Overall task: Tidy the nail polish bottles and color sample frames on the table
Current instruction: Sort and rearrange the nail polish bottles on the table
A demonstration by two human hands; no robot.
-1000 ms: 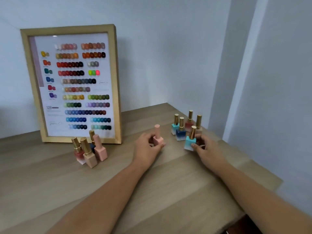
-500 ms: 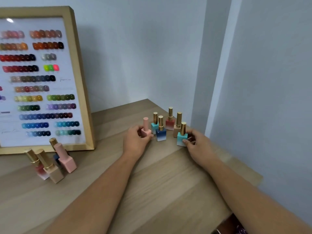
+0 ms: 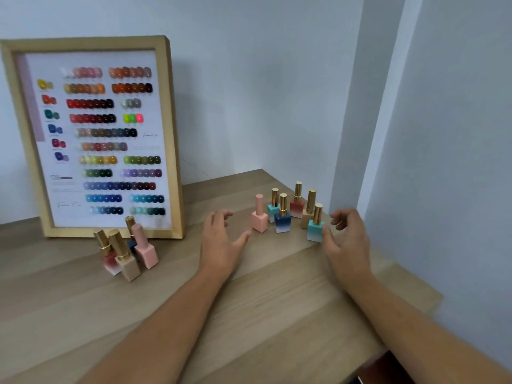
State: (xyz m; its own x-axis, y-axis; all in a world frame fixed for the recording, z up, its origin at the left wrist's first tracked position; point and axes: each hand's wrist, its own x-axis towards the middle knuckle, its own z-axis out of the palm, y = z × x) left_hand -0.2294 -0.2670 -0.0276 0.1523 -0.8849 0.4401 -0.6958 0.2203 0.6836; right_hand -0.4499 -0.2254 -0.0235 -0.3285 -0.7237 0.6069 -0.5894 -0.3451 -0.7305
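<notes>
Six nail polish bottles (image 3: 282,217) stand clustered on the table (image 3: 277,300) between two open, empty hands; the left hand (image 3: 219,242) spread beside the pink bottle (image 3: 259,217), the right hand (image 3: 347,236) thumb touching the teal bottle (image 3: 315,227); four more bottles (image 3: 127,250) stand left of the left hand, before one colour sample frame (image 3: 94,134).

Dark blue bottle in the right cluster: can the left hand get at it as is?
Probably yes: left hand is open, but the pink bottle beside the dark blue bottle crowds that side.
</notes>
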